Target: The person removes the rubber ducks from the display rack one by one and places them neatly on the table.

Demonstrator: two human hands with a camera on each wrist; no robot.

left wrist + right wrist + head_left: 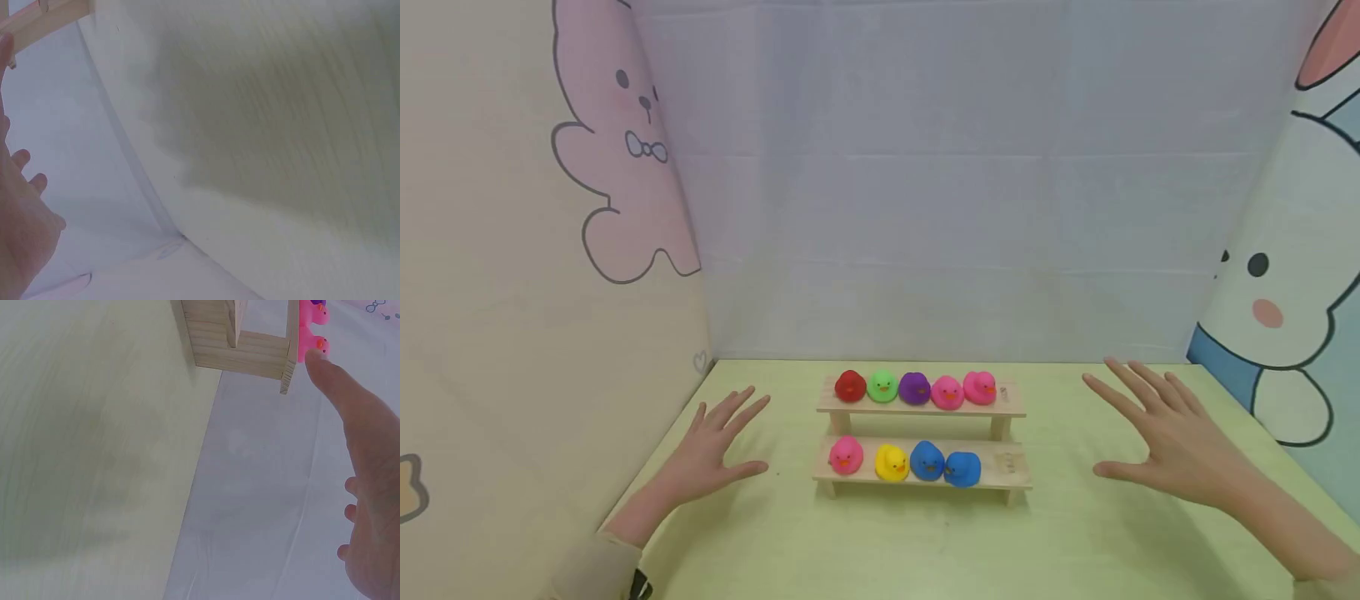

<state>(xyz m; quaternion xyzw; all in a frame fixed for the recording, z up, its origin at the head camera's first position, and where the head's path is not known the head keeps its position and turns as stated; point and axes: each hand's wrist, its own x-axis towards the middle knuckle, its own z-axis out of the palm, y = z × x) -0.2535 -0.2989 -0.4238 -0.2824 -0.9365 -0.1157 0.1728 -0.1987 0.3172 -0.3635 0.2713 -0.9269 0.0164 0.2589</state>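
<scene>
Ducks (914,388), nine in two rows, sit on a two-tier wooden stand (988,450) on the table (880,546), between the left grip (711,450) and the right grip (1176,446), well apart from both. Each grip's fingers are spread, thumb held away. Faint markings (1011,463) at each tier's right end are illegible.

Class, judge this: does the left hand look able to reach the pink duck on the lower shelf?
Probably yes: the left hand is empty, and nothing stands between it and that pink duck.
</scene>
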